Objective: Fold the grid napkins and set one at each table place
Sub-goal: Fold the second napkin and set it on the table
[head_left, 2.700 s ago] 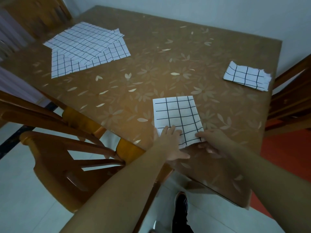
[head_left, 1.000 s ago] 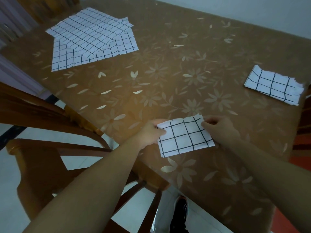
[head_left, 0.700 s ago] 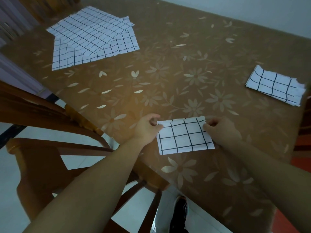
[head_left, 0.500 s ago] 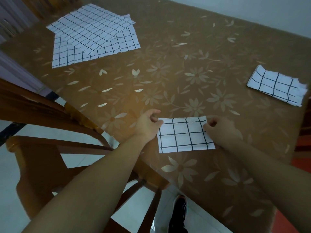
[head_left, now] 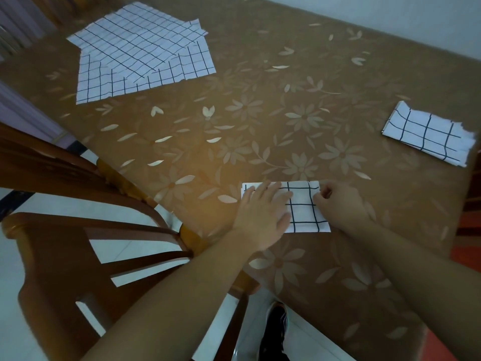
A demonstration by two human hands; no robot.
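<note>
Napkin now under flattened left hand, previously pinched.

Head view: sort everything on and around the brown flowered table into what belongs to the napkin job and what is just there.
Belongs to the job:
- folded white grid napkin under both hands
- flat left hand
- curled right hand
- second folded grid napkin, far right
- pile of unfolded grid napkins, far left
- brown flowered table

Just there:
- wooden chair
- dark shoe
</note>
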